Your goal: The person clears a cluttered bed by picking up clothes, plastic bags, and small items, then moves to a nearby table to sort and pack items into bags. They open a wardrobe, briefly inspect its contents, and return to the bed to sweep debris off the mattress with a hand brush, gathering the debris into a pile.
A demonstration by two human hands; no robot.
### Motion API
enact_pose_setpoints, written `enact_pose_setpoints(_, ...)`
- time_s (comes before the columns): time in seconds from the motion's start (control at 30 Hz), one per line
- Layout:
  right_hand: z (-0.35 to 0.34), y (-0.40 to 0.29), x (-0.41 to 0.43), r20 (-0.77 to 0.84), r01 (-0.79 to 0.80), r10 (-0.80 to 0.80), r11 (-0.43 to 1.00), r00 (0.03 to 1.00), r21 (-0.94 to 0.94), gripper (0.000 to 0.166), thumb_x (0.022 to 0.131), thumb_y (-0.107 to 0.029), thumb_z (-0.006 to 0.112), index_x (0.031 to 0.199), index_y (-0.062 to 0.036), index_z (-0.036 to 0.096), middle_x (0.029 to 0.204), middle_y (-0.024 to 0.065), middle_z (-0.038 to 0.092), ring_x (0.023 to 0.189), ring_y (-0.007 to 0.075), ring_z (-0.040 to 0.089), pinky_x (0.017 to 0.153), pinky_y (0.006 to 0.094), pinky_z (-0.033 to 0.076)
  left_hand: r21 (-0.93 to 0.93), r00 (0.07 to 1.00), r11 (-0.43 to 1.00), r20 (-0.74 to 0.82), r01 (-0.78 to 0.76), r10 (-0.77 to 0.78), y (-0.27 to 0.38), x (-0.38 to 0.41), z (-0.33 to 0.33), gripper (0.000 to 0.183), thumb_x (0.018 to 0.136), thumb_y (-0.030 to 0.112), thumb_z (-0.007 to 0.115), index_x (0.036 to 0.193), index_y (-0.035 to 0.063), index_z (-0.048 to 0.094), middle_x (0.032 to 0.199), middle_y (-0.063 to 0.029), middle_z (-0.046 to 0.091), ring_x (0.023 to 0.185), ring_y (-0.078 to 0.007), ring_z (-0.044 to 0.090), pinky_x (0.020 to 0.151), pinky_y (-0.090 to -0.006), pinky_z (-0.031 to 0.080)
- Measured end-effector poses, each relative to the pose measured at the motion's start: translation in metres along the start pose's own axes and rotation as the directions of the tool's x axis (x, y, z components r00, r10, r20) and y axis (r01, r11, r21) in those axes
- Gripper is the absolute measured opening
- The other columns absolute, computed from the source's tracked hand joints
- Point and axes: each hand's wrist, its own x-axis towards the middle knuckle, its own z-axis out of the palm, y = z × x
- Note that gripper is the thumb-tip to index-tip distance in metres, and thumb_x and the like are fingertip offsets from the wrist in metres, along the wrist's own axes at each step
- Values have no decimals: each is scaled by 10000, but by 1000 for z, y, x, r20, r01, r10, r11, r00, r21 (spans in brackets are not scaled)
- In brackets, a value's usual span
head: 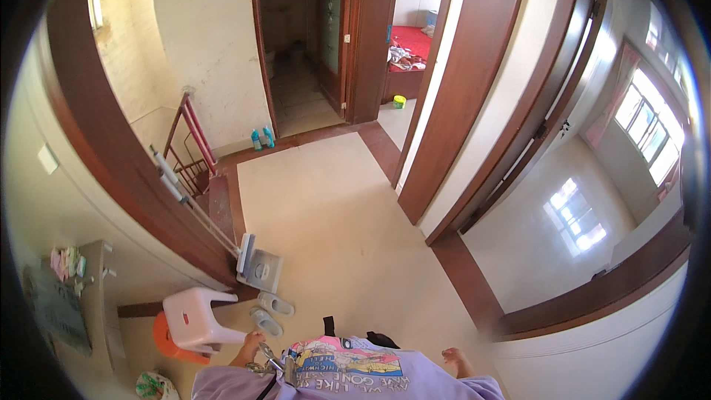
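Observation:
My left hand (pixel 254 341) is low at the left, with its fingers curled. It overlaps the view of a leg of the pink plastic stool (pixel 194 319); contact cannot be told. Beside that hand, a metal clip (pixel 289 371) hangs at the front of my lilac printed T-shirt (pixel 344 369). My right hand (pixel 456 359) hangs out at the right side, fingers loosely bent, nothing seen in it. A pair of grey slippers (pixel 275 304) lies on the tiled floor (pixel 344 244) ahead of my left hand.
A dustpan (pixel 262 270) and a long-handled mop (pixel 244 253) lean by the left door frame. Two blue bottles (pixel 256 140) stand near the stair railing (pixel 197 128). Doorways open ahead and right. A plastic bag (pixel 157 386) sits lower left, near a side table (pixel 100 300).

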Motion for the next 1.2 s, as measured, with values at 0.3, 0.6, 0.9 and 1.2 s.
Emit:
enact_pose_setpoints(0.3, -148, 32, 128, 209, -568, 551, 633, 808, 526, 302, 748, -335, 423, 801, -94, 597, 860, 126, 586, 832, 289, 551, 700, 400, 440, 71, 971, 974, -90, -215, 221, 177, 87, 90, 61, 790, 139, 503, 805, 79, 505, 649, -53, 539, 482, -153, 504, 400, -281, 403)
enact_pose_setpoints(0.6, -496, 16, 279, -53, -395, 501, 738, 864, 547, 301, 738, -339, 494, 865, -88, 601, 898, 140, 584, 877, 304, 544, 745, 389, 434, 246, 968, 951, -117, -188, 222, 347, 135, 184, 96, 792, 150, 503, 818, 58, 514, 649, -62, 547, 491, -153, 514, 413, -284, 417)
enact_pose_setpoints(0.9, -593, 44, 473, -135, -313, 519, 681, 844, 662, 368, 761, -370, 512, 963, -69, 570, 949, 132, 587, 901, 282, 549, 769, 336, 432, 346, 980, 932, -124, -107, 159, 490, 248, 175, 131, 795, 161, 502, 831, 37, 524, 650, -71, 555, 501, -154, 523, 425, -287, 430)
enact_pose_setpoints(1.2, -524, 73, 571, 391, -572, 425, 501, 817, 650, 397, 776, -425, 449, 766, -51, 583, 737, 122, 574, 699, 256, 530, 632, 376, 422, 483, 961, 856, -93, -184, 259, 748, 379, 165, 167, 798, 173, 502, 844, 15, 533, 650, -80, 563, 511, -154, 533, 438, -290, 444)
